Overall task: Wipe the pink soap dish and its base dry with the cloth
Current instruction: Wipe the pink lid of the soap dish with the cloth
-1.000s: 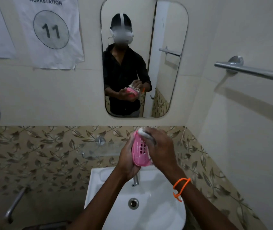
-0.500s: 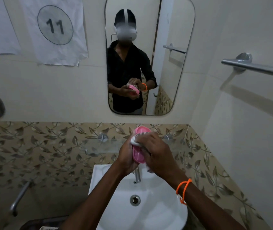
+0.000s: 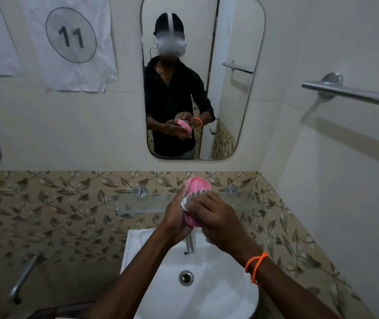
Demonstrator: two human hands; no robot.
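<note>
The pink soap dish (image 3: 198, 185) is held upright above the sink, its smooth pink side toward me. My left hand (image 3: 176, 221) grips it from the left and below. My right hand (image 3: 216, 219) presses a white striped cloth (image 3: 189, 199) against the dish's middle, covering most of the cloth. Only the top and a bit of the lower end of the dish show between my hands. Whether the base is attached to it or elsewhere I cannot tell.
A white sink (image 3: 218, 293) with a metal tap (image 3: 189, 244) sits below my hands. A glass shelf (image 3: 142, 202) runs along the leaf-patterned tiles behind. A mirror (image 3: 234, 111) hangs above, a towel rail (image 3: 354, 94) on the right wall, a pipe (image 3: 22, 278) lower left.
The dish has been turned from its slotted side to its smooth side. My right hand with the cloth slid from the top of the dish down to its middle.
</note>
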